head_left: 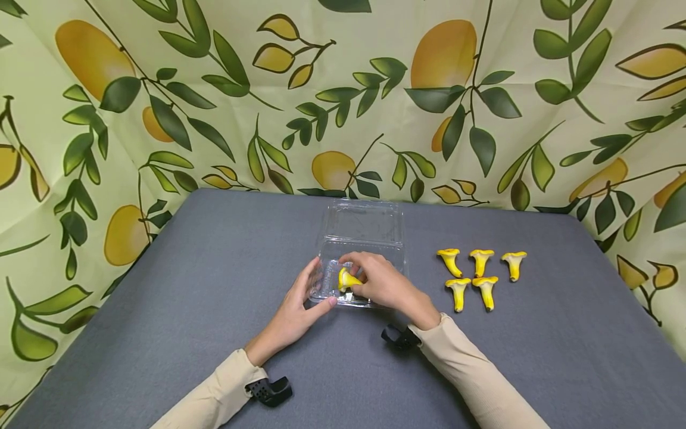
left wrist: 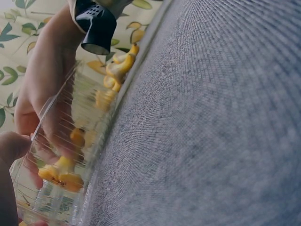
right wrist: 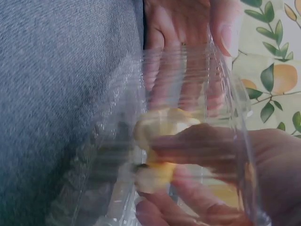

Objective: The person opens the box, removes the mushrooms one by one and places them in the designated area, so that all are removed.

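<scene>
A clear plastic clamshell container [head_left: 316, 292] stands on the table with its lid raised at the back. My left hand [head_left: 293, 313] holds it at the left, its thumb over the near rim and the fingers along the outer side wall, as the right wrist view shows. Inside, my right hand [head_left: 383, 283] pinches a yellow chanterelle mushroom [head_left: 345, 280] low over the container floor, its cap towards the left. Through the clear wall the mushroom [left wrist: 61, 179] also appears in the left wrist view. Whether it touches the floor I cannot tell.
Several more yellow chanterelles [head_left: 482, 259] lie in two rows on the grey table [head_left: 161, 310], right of the container. The open lid [head_left: 364, 221] leans back towards the patterned cloth [head_left: 332, 137] behind the table. Black wrist cameras [head_left: 270, 391] sit on both sleeves.
</scene>
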Tool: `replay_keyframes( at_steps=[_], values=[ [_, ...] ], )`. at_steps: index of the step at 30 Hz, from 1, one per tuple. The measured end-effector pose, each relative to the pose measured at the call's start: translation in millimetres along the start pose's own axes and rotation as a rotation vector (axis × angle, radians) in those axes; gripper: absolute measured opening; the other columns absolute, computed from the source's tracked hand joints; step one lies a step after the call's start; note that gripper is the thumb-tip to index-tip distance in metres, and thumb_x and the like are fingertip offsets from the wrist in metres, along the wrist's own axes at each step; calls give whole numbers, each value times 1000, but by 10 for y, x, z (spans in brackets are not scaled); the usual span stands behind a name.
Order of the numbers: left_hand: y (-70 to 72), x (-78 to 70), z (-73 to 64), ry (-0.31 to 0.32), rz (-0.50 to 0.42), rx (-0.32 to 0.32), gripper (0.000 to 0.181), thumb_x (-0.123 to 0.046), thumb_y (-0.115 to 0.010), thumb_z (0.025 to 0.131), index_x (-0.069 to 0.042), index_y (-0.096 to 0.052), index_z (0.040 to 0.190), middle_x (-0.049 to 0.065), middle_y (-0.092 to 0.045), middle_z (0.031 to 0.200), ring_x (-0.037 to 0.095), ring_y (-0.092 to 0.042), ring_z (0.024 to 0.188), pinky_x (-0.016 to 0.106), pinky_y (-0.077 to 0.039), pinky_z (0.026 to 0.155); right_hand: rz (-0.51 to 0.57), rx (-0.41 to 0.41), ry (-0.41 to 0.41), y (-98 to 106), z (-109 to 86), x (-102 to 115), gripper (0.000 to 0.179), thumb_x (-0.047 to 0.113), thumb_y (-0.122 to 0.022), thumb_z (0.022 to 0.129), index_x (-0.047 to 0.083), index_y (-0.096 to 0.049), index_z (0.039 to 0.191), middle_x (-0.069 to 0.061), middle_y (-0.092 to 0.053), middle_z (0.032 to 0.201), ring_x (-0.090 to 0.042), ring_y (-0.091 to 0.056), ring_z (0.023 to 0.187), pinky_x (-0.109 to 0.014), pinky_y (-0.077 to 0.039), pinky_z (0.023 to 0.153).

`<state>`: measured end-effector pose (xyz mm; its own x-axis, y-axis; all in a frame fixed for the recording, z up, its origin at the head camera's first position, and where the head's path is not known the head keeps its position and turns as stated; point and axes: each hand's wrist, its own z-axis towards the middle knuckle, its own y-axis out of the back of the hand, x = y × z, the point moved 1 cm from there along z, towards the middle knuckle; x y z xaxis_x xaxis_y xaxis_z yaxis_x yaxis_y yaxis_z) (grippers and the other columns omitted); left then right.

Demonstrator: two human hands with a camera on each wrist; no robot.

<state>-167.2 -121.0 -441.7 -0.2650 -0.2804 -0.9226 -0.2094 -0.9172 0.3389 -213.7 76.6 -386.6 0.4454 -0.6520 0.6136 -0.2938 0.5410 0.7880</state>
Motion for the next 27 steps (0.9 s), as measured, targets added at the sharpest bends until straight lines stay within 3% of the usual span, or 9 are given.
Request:
replay_keyframes(
  at_steps=[4,15,22,27],
  values=[
    [4,2,-3,2,9,5,83,-17,-68,94,-4,-17,158,22,-27,161,39,-36,145,57,-36,116,-18,40,-11,12,-11,-18,48,-4,-76,78,7,-67,125,-7,-67,96,-19,-61,83,-24,-50,66],
    [-1,-18,3,14,3,1,84,-18,-68,93,-5,-17,158,22,-26,161,39,-35,146,56,-35,117,-1,70,-14,-4,-11,-31,27,3,-79,80,11,-69,104,-6,-72,93,-13,-64,78,-21,-52,63],
    [4,-15,-3,28,1,4,84,-19,-68,94,-8,-16,159,21,-24,162,38,-34,147,57,-34,117,56,24,-21,41,-34,-29,38,-5,-74,79,5,-67,115,-10,-72,107,-18,-69,87,-23,-57,68],
    [6,-8,-2,21,3,1,84,-19,-68,93,-8,-17,158,21,-25,162,38,-35,146,56,-35,117,77,-11,-20,71,-59,-49,41,-4,-74,80,6,-66,119,-9,-70,113,-17,-68,84,-24,-58,70]
  ],
)
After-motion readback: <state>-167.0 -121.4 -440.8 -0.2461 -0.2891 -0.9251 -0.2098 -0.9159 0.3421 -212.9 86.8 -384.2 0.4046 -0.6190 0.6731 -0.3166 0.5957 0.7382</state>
